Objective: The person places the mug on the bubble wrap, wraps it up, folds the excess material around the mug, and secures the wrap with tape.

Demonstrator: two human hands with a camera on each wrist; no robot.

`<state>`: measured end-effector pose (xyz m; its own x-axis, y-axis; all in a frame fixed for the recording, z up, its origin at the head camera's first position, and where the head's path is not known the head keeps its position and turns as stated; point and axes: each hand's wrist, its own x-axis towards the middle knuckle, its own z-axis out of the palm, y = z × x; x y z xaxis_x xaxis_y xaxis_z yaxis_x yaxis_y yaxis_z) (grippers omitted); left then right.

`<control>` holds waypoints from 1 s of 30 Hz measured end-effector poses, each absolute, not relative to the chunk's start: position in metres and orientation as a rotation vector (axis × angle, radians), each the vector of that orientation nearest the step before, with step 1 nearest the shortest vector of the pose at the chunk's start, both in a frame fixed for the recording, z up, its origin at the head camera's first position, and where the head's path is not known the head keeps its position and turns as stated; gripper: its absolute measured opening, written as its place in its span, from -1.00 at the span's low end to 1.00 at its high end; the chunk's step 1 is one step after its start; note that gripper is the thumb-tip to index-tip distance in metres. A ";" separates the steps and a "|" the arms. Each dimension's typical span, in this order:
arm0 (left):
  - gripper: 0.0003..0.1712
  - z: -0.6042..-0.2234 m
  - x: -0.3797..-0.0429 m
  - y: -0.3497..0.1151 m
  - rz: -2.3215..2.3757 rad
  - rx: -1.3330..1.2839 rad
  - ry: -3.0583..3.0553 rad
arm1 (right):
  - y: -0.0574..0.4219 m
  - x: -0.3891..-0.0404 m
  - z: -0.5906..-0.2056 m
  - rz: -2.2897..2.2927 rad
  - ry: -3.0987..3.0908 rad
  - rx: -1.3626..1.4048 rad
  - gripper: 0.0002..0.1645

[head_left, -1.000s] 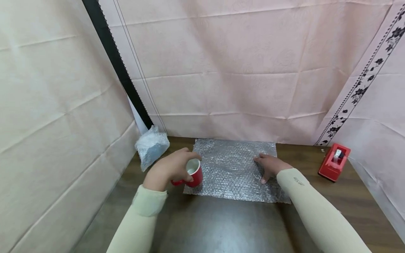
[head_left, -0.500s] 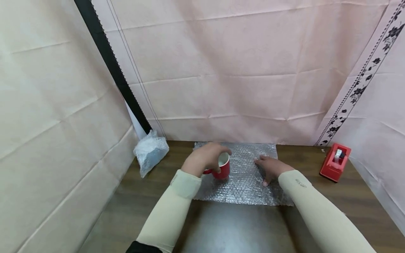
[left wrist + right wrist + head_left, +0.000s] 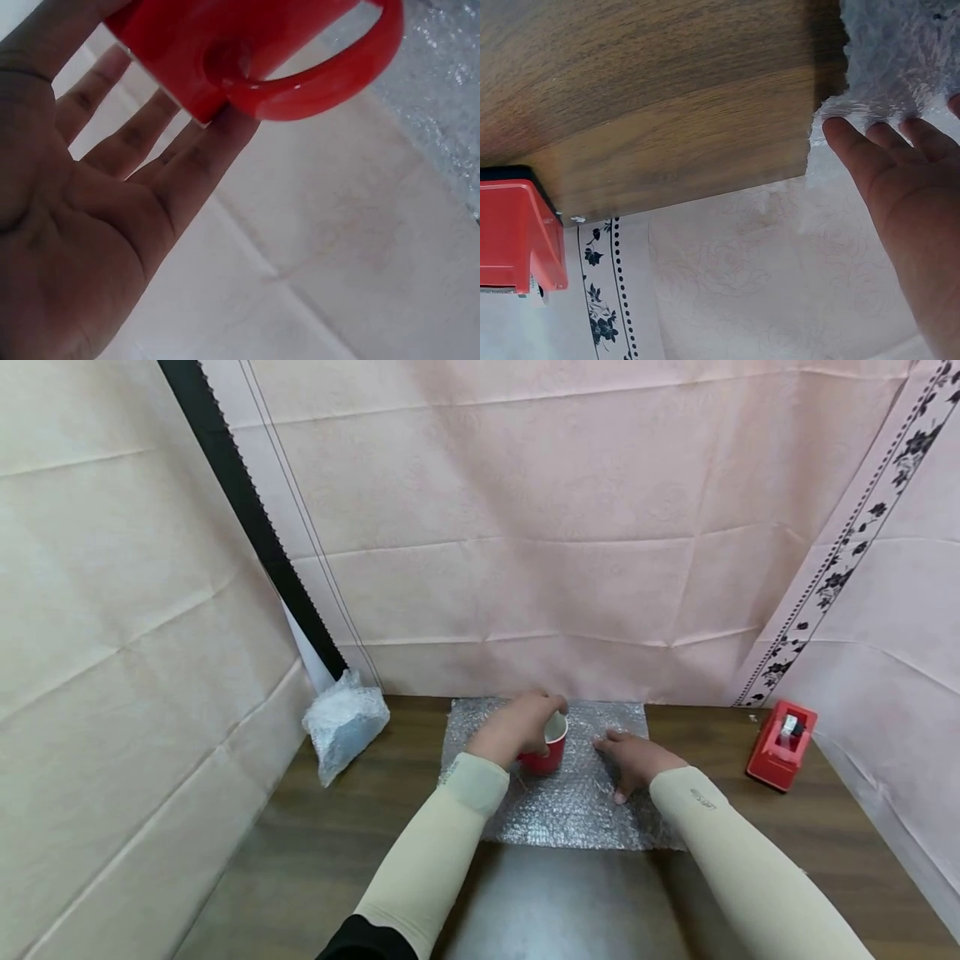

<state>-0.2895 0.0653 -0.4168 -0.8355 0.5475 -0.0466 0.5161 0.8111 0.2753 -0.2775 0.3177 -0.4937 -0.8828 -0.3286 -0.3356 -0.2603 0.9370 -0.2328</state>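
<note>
My left hand [image 3: 516, 728] holds a red mug [image 3: 542, 763] by its upper part, thumb and fingers on opposite sides. The mug's white inside shows from above; whether its base touches the sheet below I cannot tell. In the left wrist view its red handle [image 3: 322, 94] sticks out beside the fingers. Beneath lies a flat sheet of bubble wrap [image 3: 573, 814] on the wooden table. My right hand [image 3: 636, 760] rests on the right part of that sheet, fingers spread. In the right wrist view its fingertips [image 3: 840, 129] touch the wrap.
A bundle in bubble wrap [image 3: 345, 727] lies at the table's back left corner. A red tape dispenser [image 3: 780, 747] stands to the right. Pale cloth [image 3: 525, 568] hangs behind and at both sides of the wooden table [image 3: 315, 860].
My left hand has carried the red mug rightward from the left edge of the bubble wrap to over its middle. The right hand has stayed on the sheet.
</note>
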 end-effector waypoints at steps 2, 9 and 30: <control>-0.12 -0.420 -0.291 0.067 0.399 0.848 2.875 | 0.318 -0.277 -0.493 -0.256 2.711 -0.424 0.35; -0.12 -0.432 -0.295 0.069 0.426 0.891 2.862 | 0.318 -0.272 -0.492 -0.267 2.712 -0.438 0.35; -0.35 -0.453 -0.308 0.037 0.833 0.639 2.869 | 0.315 -0.286 -0.501 -0.299 2.733 -0.502 0.40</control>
<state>-0.3081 0.0368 -0.4527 -0.9088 0.4159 0.0330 0.3689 0.7641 0.5293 -0.2858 0.3154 -0.5009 -0.8780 -0.3769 -0.2950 -0.3044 0.9153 -0.2636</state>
